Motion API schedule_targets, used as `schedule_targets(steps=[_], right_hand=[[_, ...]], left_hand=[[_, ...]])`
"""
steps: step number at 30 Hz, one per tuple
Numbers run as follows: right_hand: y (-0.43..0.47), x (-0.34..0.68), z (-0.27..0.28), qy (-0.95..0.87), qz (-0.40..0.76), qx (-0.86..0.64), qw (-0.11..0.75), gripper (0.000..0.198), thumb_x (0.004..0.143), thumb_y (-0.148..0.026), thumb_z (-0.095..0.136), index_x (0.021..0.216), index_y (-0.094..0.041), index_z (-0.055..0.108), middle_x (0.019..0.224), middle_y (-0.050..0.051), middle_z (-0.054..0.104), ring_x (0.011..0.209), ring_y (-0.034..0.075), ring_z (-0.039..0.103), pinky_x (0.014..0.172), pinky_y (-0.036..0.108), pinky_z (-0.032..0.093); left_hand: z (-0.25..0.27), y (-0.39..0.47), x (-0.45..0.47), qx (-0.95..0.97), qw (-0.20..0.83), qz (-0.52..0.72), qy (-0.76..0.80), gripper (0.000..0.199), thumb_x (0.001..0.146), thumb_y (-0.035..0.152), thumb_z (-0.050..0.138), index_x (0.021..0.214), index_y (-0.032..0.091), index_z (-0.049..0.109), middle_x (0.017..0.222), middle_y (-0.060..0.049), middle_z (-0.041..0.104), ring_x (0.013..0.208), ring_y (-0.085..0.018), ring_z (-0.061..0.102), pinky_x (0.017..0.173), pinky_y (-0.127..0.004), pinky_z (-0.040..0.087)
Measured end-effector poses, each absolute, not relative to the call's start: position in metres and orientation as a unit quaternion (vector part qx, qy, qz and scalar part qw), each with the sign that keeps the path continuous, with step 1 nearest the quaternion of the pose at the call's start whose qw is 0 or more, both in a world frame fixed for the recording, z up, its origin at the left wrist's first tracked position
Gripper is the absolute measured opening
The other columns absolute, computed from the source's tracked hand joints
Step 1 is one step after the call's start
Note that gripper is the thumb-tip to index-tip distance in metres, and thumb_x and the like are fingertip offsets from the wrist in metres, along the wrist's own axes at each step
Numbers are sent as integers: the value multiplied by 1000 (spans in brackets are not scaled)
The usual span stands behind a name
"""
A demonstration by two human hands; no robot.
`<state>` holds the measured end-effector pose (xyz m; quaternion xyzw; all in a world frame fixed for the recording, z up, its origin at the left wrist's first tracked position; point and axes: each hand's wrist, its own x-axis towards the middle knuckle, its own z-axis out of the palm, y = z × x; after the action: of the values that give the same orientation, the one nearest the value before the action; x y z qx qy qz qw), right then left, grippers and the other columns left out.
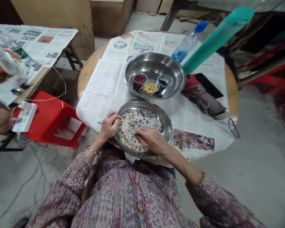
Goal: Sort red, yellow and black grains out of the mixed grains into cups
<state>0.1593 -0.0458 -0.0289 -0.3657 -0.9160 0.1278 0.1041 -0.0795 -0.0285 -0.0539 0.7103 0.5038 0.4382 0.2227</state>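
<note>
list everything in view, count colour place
round table: 1, brown, centre
side table: 1, brown, left
newspaper sheets: several, white, on both tables
near bowl: 1, silver, round table's near edge
grains: many, white, red, yellow, black, in bowl
far basin: 1, silver, beyond bowl
bean cups: 3, clear, in basin
bottles: 2, clear, behind basin, on side table
tube: 1, teal, right of basin
flat slab: 1, black, right of basin
cloth: 1, grey, beside slab
fan: 1, white, on side table
stool: 1, red, left of table
power strip: 1, white, on stool
shirt: 1, purplish, bottom
left hand: 1, bare, bowl's left rim
right hand: 1, bare, at grains
</note>
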Motion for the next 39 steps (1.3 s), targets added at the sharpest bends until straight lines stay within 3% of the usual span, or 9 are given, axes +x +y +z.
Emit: schedule_targets(steps=[10, 28, 39], right_hand=[[-41, 120, -34, -920, 166, -331, 124, 16, 95, -13, 49, 89, -19, 62, 83, 5, 65, 76, 16, 55, 71, 28, 39], [-48, 117, -40, -892, 169, -384, 166, 10, 94, -15, 55, 93, -20, 64, 89, 6, 70, 86, 19, 63, 79, 31, 45], [-50, 129, -37, -884, 211, -380, 172, 11, 97, -19, 53, 92, -20, 63, 88, 5, 69, 82, 17, 62, 76, 30, 45]], left_hand=[[-54, -29, -79, 711, 220, 441, 501, 22, 92, 10, 48, 89, 18, 68, 96, -6, 64, 103, -19, 61, 98, -34, 50], [-53, -28, -80, 711, 216, 437, 507, 22, 92, 11, 48, 89, 19, 68, 95, -5, 64, 102, -19, 61, 96, -33, 50], [-52, -28, -80, 711, 213, 426, 517, 22, 92, 11, 48, 88, 20, 68, 94, -5, 64, 101, -19, 62, 96, -33, 50]])
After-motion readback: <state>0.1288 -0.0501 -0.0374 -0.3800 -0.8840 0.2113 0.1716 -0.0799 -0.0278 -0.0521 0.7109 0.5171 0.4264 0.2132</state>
